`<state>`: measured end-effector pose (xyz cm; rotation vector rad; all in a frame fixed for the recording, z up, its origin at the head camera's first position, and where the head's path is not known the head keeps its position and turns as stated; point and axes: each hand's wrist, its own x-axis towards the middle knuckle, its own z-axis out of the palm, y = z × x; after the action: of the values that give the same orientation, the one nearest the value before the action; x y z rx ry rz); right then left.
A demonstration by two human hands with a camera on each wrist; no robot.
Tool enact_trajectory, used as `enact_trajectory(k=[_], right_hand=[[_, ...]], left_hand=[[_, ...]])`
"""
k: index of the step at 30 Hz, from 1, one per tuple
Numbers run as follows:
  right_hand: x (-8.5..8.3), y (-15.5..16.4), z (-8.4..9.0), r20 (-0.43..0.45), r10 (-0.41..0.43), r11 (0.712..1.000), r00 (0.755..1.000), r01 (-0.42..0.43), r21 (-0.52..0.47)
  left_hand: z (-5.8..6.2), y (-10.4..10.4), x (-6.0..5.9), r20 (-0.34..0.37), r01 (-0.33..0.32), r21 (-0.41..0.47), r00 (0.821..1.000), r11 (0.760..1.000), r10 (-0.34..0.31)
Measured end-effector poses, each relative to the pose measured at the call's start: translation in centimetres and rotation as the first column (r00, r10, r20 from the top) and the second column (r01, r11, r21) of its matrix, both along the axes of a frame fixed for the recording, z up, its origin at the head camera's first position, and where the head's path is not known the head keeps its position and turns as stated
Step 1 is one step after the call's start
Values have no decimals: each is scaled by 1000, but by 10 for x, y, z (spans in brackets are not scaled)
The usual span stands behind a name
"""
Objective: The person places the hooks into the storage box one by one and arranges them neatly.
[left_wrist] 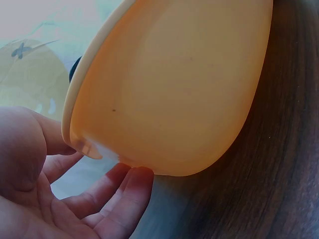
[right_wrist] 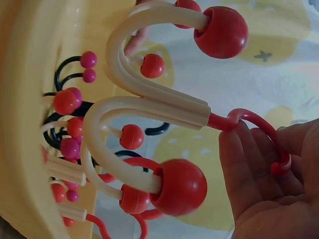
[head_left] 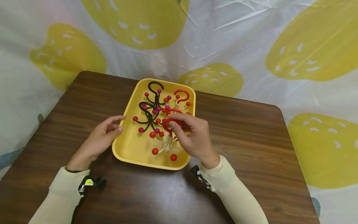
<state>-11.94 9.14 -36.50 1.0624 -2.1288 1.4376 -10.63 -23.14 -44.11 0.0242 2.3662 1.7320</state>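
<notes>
A yellow plastic tray (head_left: pixel 126 152) stands on the table. My left hand (head_left: pixel 102 137) holds its left side, fingertips on the outer wall below the rim and thumb at the rim, seen in the left wrist view. My right hand (head_left: pixel 195 137) grips the red hook of a multi-arm hanging hook (right_wrist: pixel 149 102), whose white arms curve up to red balls. That hanger is over the tray's near right part. Two black hanging hooks (head_left: pixel 150 117) with magenta balls lie to the left inside the tray. More red-and-white hanging hooks (head_left: pixel 183 95) lie along the right, partly hidden behind my right hand.
The dark wooden table (head_left: pixel 249 140) extends on both sides of the tray. Behind it hangs a white cloth (head_left: pixel 218 40) printed with yellow fruit shapes. A black wrist device (head_left: pixel 90 183) is strapped at my left cuff.
</notes>
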Motion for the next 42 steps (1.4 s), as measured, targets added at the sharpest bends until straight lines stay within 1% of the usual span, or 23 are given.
enact_trajectory(k=[4, 7, 13, 18, 23, 28, 34, 42], right_hand=[[-2, -3, -6, -17, -7, 1000, 1000, 7, 22], [-2, -4, -9, -18, -34, 999, 999, 34, 37], [-1, -7, -12, -2, -52, 996, 999, 52, 73], [0, -11, -13, -1, -50, 994, 999, 50, 92], [1, -16, -15, -3, -36, 994, 999, 36, 99], [1, -18, -21, 22, -36, 991, 999, 33, 127], [1, -19, -26, 21, -50, 986, 999, 46, 161], [1, -20, -34, 64, -15, 983, 998, 3, 183]], left_hand=[[1, 1, 0, 8, 7, 20, 1000, 1000, -8], [2, 2, 0, 14, 13, 29, 1000, 999, -13], [5, 2, -1, 28, 18, 35, 999, 999, -19], [7, 1, 1, 39, 13, 22, 999, 1000, -14], [7, 1, 2, 47, 11, 17, 999, 1000, -12], [6, 2, 2, 48, 10, 13, 999, 1000, -10], [6, 2, 2, 46, 14, 23, 999, 1000, -15], [6, 4, 3, 51, 12, 29, 999, 1000, -14]])
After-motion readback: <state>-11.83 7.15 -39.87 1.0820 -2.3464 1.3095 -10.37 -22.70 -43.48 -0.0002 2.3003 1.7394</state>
